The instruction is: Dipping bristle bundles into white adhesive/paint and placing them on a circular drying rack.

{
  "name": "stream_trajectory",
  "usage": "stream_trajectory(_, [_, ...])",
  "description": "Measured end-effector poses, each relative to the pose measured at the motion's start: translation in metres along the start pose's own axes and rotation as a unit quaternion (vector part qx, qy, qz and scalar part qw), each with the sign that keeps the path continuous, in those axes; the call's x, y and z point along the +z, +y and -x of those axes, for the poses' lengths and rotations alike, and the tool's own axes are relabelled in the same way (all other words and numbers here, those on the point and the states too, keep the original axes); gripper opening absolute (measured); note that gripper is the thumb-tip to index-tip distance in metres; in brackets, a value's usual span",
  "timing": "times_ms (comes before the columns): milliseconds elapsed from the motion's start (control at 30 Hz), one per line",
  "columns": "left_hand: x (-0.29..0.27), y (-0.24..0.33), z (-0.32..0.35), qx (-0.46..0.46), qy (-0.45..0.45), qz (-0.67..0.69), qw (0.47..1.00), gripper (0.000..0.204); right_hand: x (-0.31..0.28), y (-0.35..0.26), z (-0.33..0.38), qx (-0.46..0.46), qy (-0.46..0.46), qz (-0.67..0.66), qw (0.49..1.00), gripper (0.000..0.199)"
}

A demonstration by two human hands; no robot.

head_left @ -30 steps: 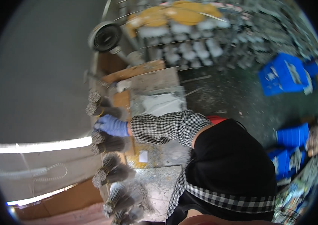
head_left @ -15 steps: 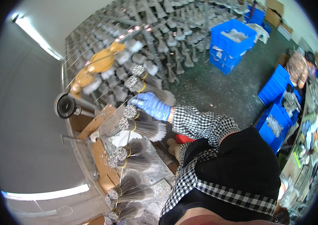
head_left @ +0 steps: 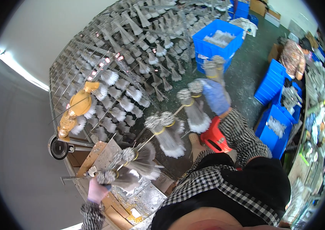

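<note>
A thin rod (head_left: pixel 145 143) slants from lower left to upper right, strung with several bundles of grey fibres (head_left: pixel 172 142). Each bundle has a silvery, coiled-looking head, and yellow bands show round several necks. My left hand (head_left: pixel 97 190) is closed at the rod's lower end, beside the last bundles (head_left: pixel 106 177); the fingers are partly hidden. Farther up, my right hand (head_left: pixel 215 96), in a blue glove, is closed round the rod between bundles, blurred by motion. Beyond it, more bundles (head_left: pixel 213 68) hang at the far end, in front of a blue crate.
A large wire rack (head_left: pixel 132 57) full of hanging bundles stands at the far left, an orange-yellow object (head_left: pixel 79 104) on its near side. A small fan (head_left: pixel 58 147) is by the workbench (head_left: pixel 147 197). Blue crates (head_left: pixel 217 36) and a red stool (head_left: pixel 216 138) stand on the floor; another person (head_left: pixel 293 59) works at right.
The loaded rod has swung off the bench, its far end moving right and outward with my right hand. My left hand has come into clear view at the near end. The view has turned.
</note>
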State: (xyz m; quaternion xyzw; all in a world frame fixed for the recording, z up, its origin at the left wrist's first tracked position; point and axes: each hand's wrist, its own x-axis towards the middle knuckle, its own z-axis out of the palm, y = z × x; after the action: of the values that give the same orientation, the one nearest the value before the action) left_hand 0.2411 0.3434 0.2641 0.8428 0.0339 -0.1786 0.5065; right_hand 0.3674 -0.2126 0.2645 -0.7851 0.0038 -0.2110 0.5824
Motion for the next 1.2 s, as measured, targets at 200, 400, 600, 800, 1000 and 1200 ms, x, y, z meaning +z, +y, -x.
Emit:
stream_trajectory(200, [0.037,0.134,-0.152,0.116,-0.060,-0.237,0.963,0.046,-0.097,0.048,-0.059,0.041,0.116,-0.135,0.983,0.030])
stream_trajectory(400, [0.042,0.212,-0.310,0.137,-0.132,-0.340,0.921,0.058,-0.164,0.050,-0.104,-0.045,0.169,-0.021,0.984,0.033])
stream_trajectory(600, [0.053,0.299,-0.453,0.313,-0.075,-0.414,0.851,0.037,-0.205,0.035,-0.168,-0.022,0.210,-0.198,0.957,0.032])
stream_trajectory(800, [0.033,0.349,-0.580,0.291,-0.125,-0.388,0.866,0.031,-0.162,0.005,-0.242,-0.035,0.300,-0.162,0.939,0.035])
stream_trajectory(1000, [-0.007,0.372,-0.651,0.406,-0.027,-0.400,0.821,0.025,-0.154,0.049,-0.301,-0.018,0.251,-0.225,0.941,0.041])
stream_trajectory(1200, [-0.050,0.358,-0.695,0.314,0.052,-0.419,0.850,0.029,-0.097,0.079,-0.380,0.032,0.227,-0.217,0.949,0.043])
